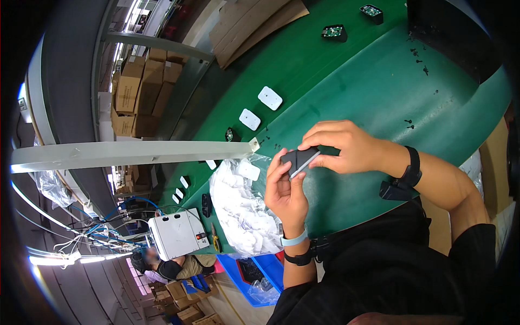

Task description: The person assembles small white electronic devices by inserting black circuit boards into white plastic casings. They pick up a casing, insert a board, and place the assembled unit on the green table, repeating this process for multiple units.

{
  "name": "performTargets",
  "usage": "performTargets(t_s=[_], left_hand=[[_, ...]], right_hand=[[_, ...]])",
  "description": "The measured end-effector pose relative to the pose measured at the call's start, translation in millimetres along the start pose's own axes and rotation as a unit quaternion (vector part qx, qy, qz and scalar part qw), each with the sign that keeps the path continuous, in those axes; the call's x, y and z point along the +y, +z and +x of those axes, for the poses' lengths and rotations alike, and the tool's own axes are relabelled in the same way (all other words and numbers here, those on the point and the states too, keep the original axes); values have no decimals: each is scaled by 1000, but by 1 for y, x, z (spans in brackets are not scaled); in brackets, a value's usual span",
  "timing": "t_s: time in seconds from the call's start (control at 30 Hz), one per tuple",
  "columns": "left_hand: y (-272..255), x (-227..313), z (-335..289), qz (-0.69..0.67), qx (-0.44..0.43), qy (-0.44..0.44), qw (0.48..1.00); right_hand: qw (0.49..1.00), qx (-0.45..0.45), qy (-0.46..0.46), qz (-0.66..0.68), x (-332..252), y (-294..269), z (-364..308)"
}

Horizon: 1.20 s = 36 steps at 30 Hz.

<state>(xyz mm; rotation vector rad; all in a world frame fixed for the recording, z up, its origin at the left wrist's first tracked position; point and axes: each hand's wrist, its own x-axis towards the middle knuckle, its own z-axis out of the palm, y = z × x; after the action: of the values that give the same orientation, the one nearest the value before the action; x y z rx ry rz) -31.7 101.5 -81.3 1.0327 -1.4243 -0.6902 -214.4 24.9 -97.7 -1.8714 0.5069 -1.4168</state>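
Between both hands, above the green work table [336, 200], is a small black plastic casing [293, 157] with a pale plate [304, 165] along one side. My left hand [287, 197] grips it from below and the left, thumb against the pale edge. From the right, my right hand [346, 145] pinches it, its fingers over the top and its thumb at the pale side. Beside my left hand lies a clear plastic bag [238, 208] full of white pieces, with one white plate [248, 170] on top.
White plates [270, 98] and black casings with green circuit boards [335, 33] stand along a green belt. Small black screws [410, 124] lie scattered at right. A metal bar [135, 155] crosses from the left. Pliers [216, 239], a white machine [177, 234] and a blue bin [252, 276] are at lower left.
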Motion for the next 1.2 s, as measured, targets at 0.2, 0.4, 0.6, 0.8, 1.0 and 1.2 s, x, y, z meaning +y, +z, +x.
performTargets(t_s=[0.2, 0.4, 0.6, 0.8, 1.0, 1.2], left_hand=[[4, 0, -4, 30, 0, 41, 999], [18, 2, -11, 79, 51, 49, 994], [12, 6, -6, 69, 35, 63, 995], [-1, 18, 1, 76, -22, -6, 997], [-3, 20, 0, -17, 48, -166, 985], [0, 20, 2, -26, 60, -193, 979]], right_hand=[[997, -2, -68, -45, -1, 2, -1], [997, -6, -63, -37, -6, 2, -4], [994, 13, -100, -46, -6, 2, 1], [999, -17, -25, -23, -5, -2, -2], [978, -70, 162, 110, -8, -4, 0], [950, -87, 250, 167, -4, -4, 0]])
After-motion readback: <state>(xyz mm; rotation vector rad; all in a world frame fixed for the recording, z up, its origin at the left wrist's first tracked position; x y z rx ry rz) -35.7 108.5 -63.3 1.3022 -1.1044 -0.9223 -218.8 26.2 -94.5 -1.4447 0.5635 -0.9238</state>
